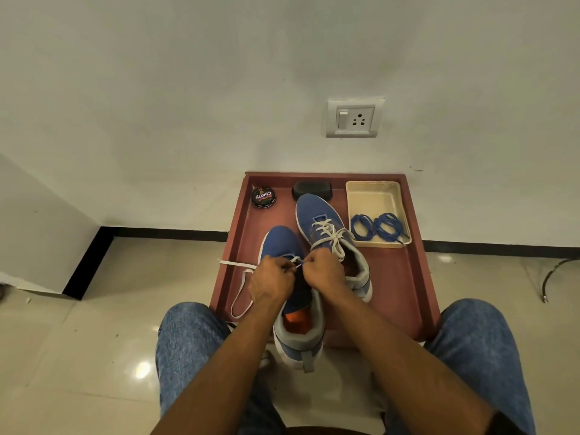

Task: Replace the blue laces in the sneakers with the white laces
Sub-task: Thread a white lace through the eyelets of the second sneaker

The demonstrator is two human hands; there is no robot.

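- The left hand (270,282) and right hand (324,270) each pinch the white lace (240,288) over the near sneaker (292,296), likely to thread its eyelets.
- Slack lace loops toward 9 o'clock, clear of the work.
- The far sneaker (329,233), at 1 o'clock, is already laced white.
- The blue laces (378,227) lie coiled in the cream tray (373,196), set aside.

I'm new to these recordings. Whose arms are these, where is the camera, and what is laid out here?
No machine here: a person wears one camera on the head, looking down at their own arms. Both hands, left hand and right hand, pinch a white lace at the near sneaker, which is only partly laced. The far sneaker already has white laces tied. Both stand on a reddish tray. A cream tray holds the coiled blue laces. A polish tin and a black case sit behind.
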